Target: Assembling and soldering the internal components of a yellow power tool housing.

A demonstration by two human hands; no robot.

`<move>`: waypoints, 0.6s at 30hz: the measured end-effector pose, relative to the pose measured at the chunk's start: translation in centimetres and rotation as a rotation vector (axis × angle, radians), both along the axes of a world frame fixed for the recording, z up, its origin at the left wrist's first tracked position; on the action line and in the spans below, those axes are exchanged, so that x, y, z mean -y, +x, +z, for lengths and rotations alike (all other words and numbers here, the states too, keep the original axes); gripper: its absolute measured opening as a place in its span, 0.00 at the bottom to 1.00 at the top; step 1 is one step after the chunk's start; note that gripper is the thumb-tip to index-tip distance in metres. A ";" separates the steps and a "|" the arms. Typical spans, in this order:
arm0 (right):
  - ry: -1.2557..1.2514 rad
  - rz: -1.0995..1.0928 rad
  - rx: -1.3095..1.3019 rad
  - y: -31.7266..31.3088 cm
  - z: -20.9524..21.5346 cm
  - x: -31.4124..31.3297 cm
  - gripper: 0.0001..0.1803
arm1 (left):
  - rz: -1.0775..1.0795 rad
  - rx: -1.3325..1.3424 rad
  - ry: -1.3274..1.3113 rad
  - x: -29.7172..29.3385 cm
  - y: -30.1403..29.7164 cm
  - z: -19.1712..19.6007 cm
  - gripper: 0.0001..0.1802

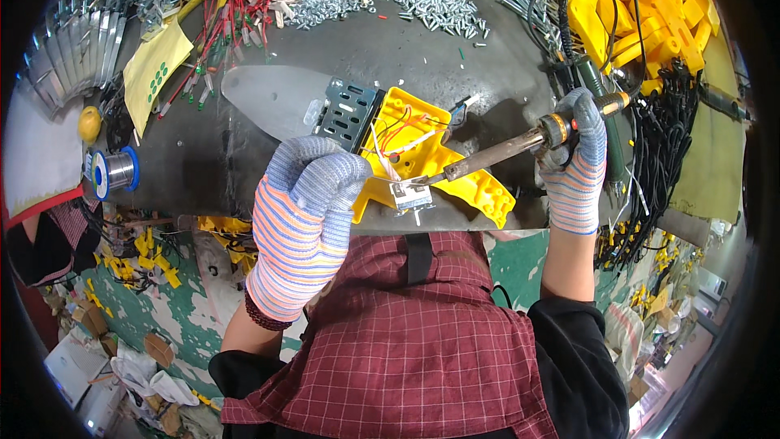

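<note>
My right hand (578, 154), in a striped knit glove, is closed round the handle of a soldering iron (500, 154). The iron slants down to the left, its tip at a small white component (412, 197) with metal prongs. My left hand (313, 195), gloved alike, is pinched together just left of that component; whatever its fingertips grip is hidden. Behind the component lies a yellow plastic housing (479, 191) with red, black and white wires inside. A dark slotted metal plate (348, 112) adjoins the housing, with a grey rounded flat piece (264, 102) beyond.
Heaps of screws (447, 4) and red wires (244, 8) lie at the back of the dark worktop (195, 146). A solder spool (115, 172) stands at left. Yellow housings (642, 8) and black cables (662, 162) pile up at right. A yellow paper (154, 73) lies back left.
</note>
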State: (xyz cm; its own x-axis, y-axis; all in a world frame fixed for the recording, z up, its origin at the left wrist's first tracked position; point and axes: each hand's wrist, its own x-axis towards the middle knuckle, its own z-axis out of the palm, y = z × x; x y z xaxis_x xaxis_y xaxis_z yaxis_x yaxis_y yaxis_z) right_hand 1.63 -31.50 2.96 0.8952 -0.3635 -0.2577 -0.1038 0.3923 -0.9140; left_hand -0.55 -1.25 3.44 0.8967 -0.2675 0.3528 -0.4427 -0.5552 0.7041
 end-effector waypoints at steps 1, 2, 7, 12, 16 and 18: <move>-0.008 -0.018 0.012 0.1 -0.1 -0.1 0.14 | -0.002 -0.002 -0.001 0.0 0.1 0.0 0.15; -0.009 -0.020 0.011 0.0 0.0 -0.2 0.14 | 0.004 0.002 0.022 -0.1 0.1 0.1 0.15; 0.026 -0.030 0.011 -0.1 0.4 -0.4 0.14 | 0.004 0.004 0.052 -0.3 0.1 -0.1 0.16; 0.016 0.015 0.014 -0.1 0.3 -0.3 0.13 | -0.004 0.042 0.072 -0.1 0.2 0.0 0.17; 0.012 -0.006 0.010 -0.3 0.4 -0.3 0.13 | -0.029 0.050 0.056 0.2 0.3 0.3 0.10; -0.002 -0.081 0.010 0.1 0.6 -1.5 0.10 | -0.043 0.065 0.099 0.1 0.3 0.3 0.10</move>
